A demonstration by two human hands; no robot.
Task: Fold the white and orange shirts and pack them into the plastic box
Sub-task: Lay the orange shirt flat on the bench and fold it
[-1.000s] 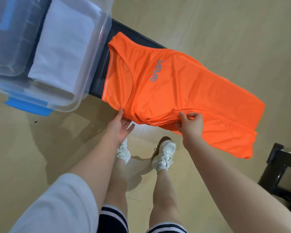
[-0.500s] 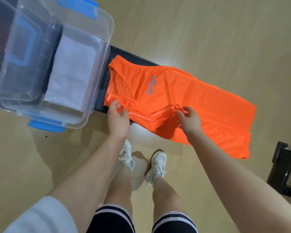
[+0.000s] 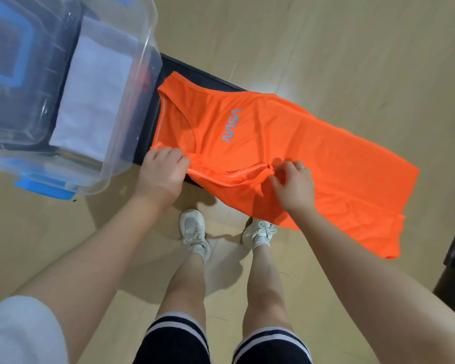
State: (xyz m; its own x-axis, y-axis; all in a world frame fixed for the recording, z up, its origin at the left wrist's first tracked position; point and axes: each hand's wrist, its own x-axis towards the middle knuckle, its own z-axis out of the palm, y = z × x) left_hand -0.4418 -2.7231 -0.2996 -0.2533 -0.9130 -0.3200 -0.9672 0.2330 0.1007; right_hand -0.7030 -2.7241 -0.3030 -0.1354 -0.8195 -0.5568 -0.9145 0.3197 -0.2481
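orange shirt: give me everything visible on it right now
The orange shirt is a sleeveless top of thin, smooth-looking fabric with a grey NASA logo on the chest and pale piping along the armhole edges. It lies spread, face up, on a dark bench, neck end beside the plastic box, its near side and hem hanging off the bench. The left hand grips the near shoulder strap; the right hand pinches the near armhole edge, lifting it inward. Not yet folded.

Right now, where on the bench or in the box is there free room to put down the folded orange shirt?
The orange shirt covers nearly all the black bench; only a bare strip shows beside the plastic box. Inside the box, the white shirt fills the right part; its top is free.
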